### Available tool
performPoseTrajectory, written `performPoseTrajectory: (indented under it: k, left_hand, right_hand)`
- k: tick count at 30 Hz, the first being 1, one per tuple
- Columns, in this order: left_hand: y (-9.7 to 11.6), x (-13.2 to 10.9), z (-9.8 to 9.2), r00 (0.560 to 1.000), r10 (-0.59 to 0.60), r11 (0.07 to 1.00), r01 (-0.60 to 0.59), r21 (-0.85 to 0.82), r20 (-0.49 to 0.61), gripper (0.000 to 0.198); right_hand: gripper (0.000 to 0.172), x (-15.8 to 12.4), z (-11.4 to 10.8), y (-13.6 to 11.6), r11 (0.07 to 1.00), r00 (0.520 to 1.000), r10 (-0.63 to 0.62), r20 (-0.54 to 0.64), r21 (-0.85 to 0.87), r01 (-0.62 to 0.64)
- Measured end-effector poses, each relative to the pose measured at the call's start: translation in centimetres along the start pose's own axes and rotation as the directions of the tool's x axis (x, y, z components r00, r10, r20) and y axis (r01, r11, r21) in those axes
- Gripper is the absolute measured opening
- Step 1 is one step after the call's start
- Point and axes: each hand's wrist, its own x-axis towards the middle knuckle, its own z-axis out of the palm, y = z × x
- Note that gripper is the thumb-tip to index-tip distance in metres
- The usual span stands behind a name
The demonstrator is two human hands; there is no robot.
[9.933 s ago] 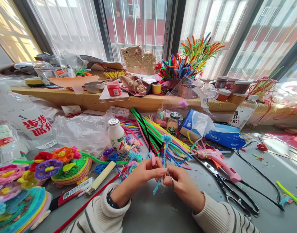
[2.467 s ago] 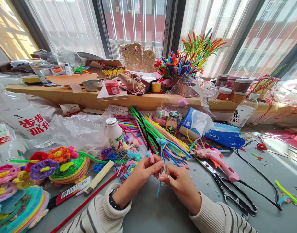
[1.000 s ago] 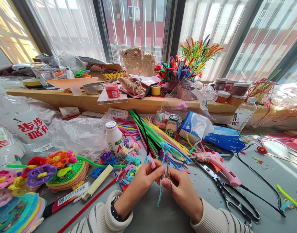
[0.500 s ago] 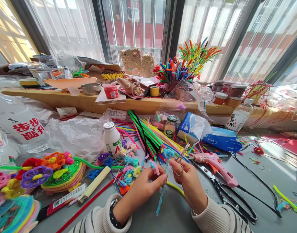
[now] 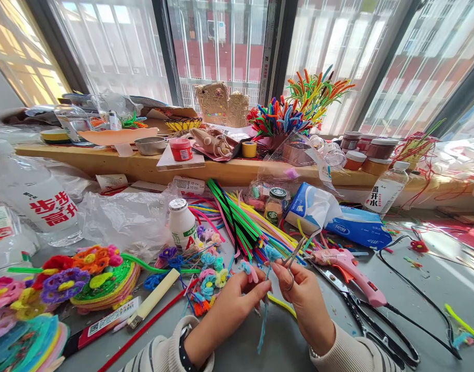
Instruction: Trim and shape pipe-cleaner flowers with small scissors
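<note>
My left hand (image 5: 237, 299) is closed, its fingertips pinching the stem of a light-blue pipe-cleaner flower (image 5: 273, 251). A small pink and pale-blue pipe-cleaner piece (image 5: 249, 270) rises from behind its index finger; how it is held is hidden. My right hand (image 5: 302, 294) has a finger and thumb just under the blue flower head. Small metal scissors (image 5: 295, 254) are also in that hand, a handle loop around the thumb and the blades pointing up and away. The blue stem (image 5: 263, 328) hangs down between both hands.
Finished pipe-cleaner flowers (image 5: 66, 281) lie at the left beside a cream-handled brush (image 5: 155, 297). A white bottle (image 5: 182, 225) and a bundle of pipe cleaners (image 5: 237, 222) stand beyond my hands. To the right are a pink glue gun (image 5: 351, 271), its cord, and large black-handled scissors (image 5: 370, 320).
The whole view has shifted slightly right and down. My hands keep almost the same pose on the blue flower and the scissors.
</note>
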Motion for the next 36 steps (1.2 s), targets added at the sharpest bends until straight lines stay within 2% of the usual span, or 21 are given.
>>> performPoseTrajectory:
  k: [3, 10, 14, 16, 19, 22, 29, 36]
  left_hand:
    - [0.2, 0.2, -0.1, 1.0, -0.007, 1.0, 0.007, -0.015, -0.024, 0.019]
    - [0.4, 0.3, -0.3, 0.998, 0.002, 0.997, -0.007, -0.072, -0.064, 0.02]
    - [0.8, 0.3, -0.7, 0.986, 0.006, 0.997, -0.019, -0.079, -0.168, 0.019]
    - [1.2, 0.2, -1.0, 0.963, 0.034, 0.999, -0.043, -0.027, -0.266, 0.018]
    - [1.7, -0.1, -1.3, 0.907, 0.125, 0.992, -0.102, 0.079, -0.403, 0.016]
    - [1.8, -0.3, -1.3, 0.86, 0.189, 0.98, -0.134, 0.147, -0.474, 0.016]
    - [1.5, -0.4, -1.2, 0.86, 0.178, 0.981, -0.119, 0.151, -0.478, 0.016]
    - [1.3, -0.2, -1.4, 0.862, 0.247, 0.961, -0.158, 0.228, -0.443, 0.013]
  right_hand:
    - [0.024, 0.1, 0.0, 0.0, 1.0, 0.999, -0.006, -0.037, 0.01, 0.006]
    - [0.028, 0.3, 0.1, -0.1, 1.0, 0.999, 0.019, -0.038, -0.015, -0.02]
    - [0.03, 0.2, 0.1, -0.1, 0.998, 0.999, 0.023, -0.04, -0.061, -0.025]
    - [0.031, 0.2, 0.1, -0.1, 0.996, 0.999, 0.023, -0.03, -0.09, -0.026]
    - [0.034, 0.3, 0.2, 0.1, 0.99, 0.999, 0.037, -0.013, -0.133, -0.038]
    - [0.036, 0.3, 0.2, 0.2, 0.988, 0.999, 0.051, -0.006, -0.149, -0.051]
    - [0.033, 0.2, 0.4, 0.2, 0.988, 0.994, 0.09, 0.068, -0.131, -0.081]
    - [0.034, 0.2, 0.3, 0.1, 0.984, 0.997, 0.077, 0.025, -0.161, -0.072]
